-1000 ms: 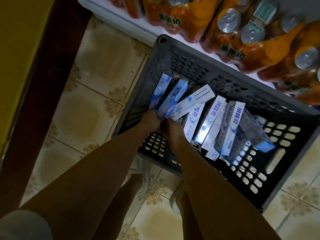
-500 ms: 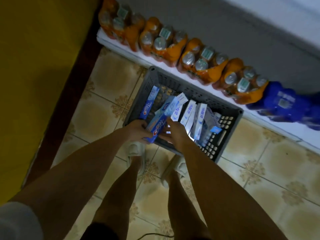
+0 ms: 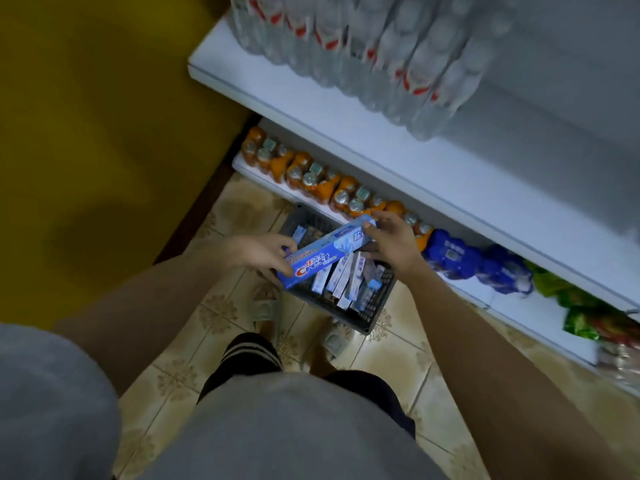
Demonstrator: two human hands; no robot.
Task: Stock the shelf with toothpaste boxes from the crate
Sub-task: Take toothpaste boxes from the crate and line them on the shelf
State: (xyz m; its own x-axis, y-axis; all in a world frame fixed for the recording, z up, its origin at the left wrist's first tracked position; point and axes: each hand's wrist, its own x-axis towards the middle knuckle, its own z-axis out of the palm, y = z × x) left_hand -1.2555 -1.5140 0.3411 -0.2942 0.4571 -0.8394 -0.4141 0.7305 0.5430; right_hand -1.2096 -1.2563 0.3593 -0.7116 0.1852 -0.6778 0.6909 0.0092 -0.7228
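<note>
Nearest, the left hand [image 3: 258, 252] has its fingers curled around the lower end of a blue toothpaste box [image 3: 329, 252] (Crest branding faces up), while the right hand [image 3: 393, 237] pinches the upper end, fingers partly bent. The box hangs tilted above the grey crate [image 3: 363, 318] on the tiled floor [image 3: 214, 313], where more boxes [image 3: 341, 277] stand, perhaps a second one held beneath. Beyond run orange bottles [image 3: 311, 180] and the white shelf [image 3: 433, 168]
</note>
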